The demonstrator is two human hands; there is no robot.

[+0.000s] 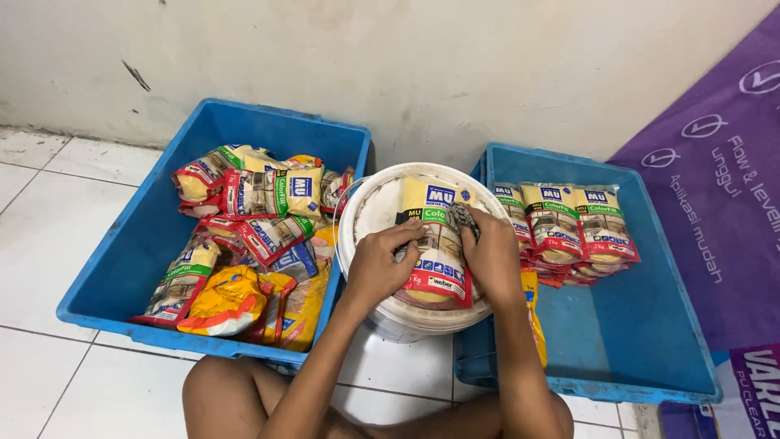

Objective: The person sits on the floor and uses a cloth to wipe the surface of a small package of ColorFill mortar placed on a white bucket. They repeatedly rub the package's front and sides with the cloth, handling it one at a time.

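A yellow, red and green pouch (436,244) lies flat on the lid of a white bucket (375,213) between two blue crates. My left hand (376,264) presses on the pouch's left edge and holds it down. My right hand (489,248) rests on the pouch's right side, its fingers closed on a small grey cloth (462,216) that touches the pouch's upper part.
The left blue crate (122,268) holds a loose heap of similar pouches (252,236). The right blue crate (642,341) has a neat row of pouches (569,223) at its far end. A purple banner (723,187) lies at right. A white wall stands behind, tiled floor below.
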